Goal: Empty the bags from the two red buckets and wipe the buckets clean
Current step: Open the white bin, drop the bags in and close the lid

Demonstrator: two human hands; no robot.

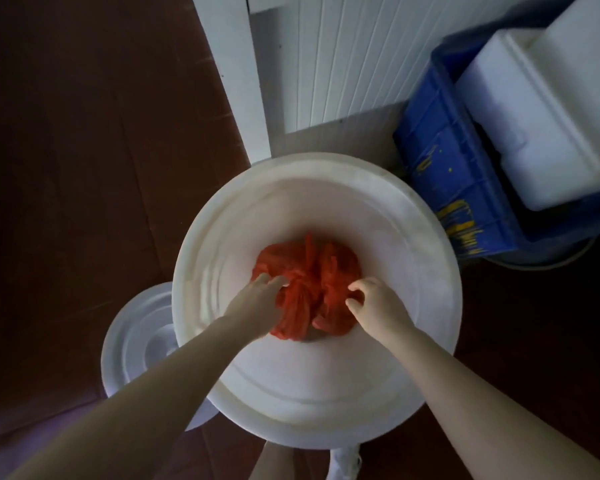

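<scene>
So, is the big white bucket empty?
No, a crumpled red bag lies at the bottom of the white bucket, with the left hand and right hand on it.
</scene>
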